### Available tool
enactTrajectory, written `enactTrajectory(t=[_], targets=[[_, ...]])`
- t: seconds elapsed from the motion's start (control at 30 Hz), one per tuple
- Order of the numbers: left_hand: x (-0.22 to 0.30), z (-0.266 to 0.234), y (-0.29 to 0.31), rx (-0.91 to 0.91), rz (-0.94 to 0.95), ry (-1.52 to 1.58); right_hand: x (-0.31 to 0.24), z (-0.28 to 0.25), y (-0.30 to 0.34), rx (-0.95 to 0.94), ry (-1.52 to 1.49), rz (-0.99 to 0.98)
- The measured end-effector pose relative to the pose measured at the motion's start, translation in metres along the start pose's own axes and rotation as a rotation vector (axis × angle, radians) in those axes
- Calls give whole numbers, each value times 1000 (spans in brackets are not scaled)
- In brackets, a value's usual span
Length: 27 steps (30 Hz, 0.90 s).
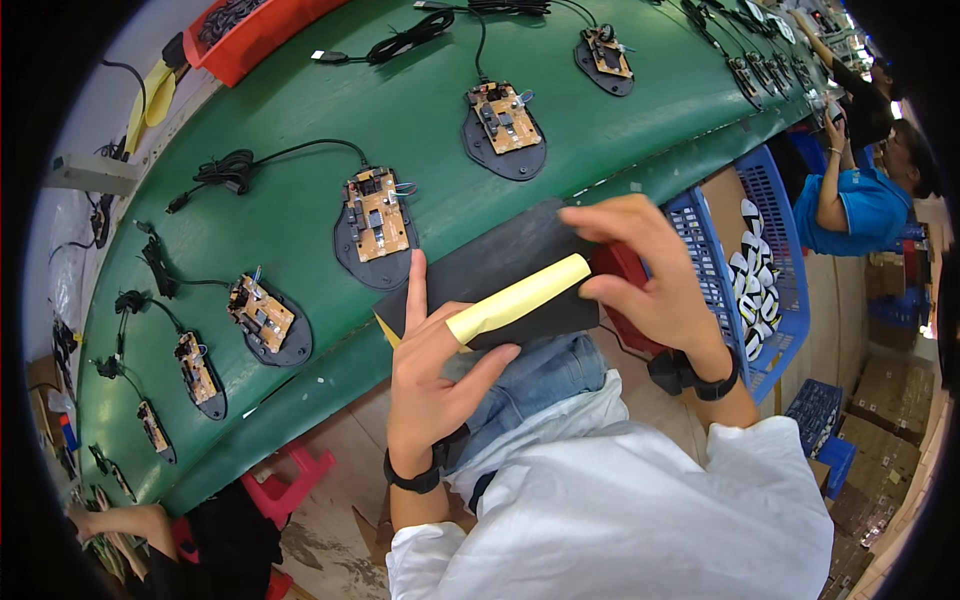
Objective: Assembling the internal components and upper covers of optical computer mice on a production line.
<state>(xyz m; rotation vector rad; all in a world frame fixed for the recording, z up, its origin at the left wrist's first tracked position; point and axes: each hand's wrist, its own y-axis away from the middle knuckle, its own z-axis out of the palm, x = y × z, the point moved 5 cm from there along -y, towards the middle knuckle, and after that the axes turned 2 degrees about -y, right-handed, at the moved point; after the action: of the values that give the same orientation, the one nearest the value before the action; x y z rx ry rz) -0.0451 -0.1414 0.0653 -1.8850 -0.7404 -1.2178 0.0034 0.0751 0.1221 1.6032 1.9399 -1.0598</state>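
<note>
In the head view, a black sheet with a yellow underside [535, 222] is held slantwise above the person's lap at the near edge of the green worktable [640, 110], part of it turned over into a yellow flap. The left hand [430, 375] grips its left end, index finger stretched out toward a mouse base with a tan circuit board [378, 225]. The right hand [650, 275] is at the other end, thumb and index finger apart, by the flap's tip and the sheet's upper corner; whether they pinch it, I cannot tell. More cabled mouse bases [503, 125] line the table. Beyond the right forearm, a blue plastic basket [783, 215] holds white-and-black pieces [755, 285].
</note>
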Motion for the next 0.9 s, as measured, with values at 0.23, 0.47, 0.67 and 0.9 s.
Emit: enactTrajectory(t=[0.23, 0.47, 0.67, 0.9], targets=[[4, 4, -6, -61, 61, 18, 26, 23, 52, -43, -784, 496], [12, 3, -7, -137, 95, -93, 5, 18, 59, 252, -260, 134], [11, 6, -9, -110, 149, -183, -2, 22, 76, 327, -459, 77], [13, 6, 0, -129, 215, -192, 9, 44, 85, 92, -895, 400]])
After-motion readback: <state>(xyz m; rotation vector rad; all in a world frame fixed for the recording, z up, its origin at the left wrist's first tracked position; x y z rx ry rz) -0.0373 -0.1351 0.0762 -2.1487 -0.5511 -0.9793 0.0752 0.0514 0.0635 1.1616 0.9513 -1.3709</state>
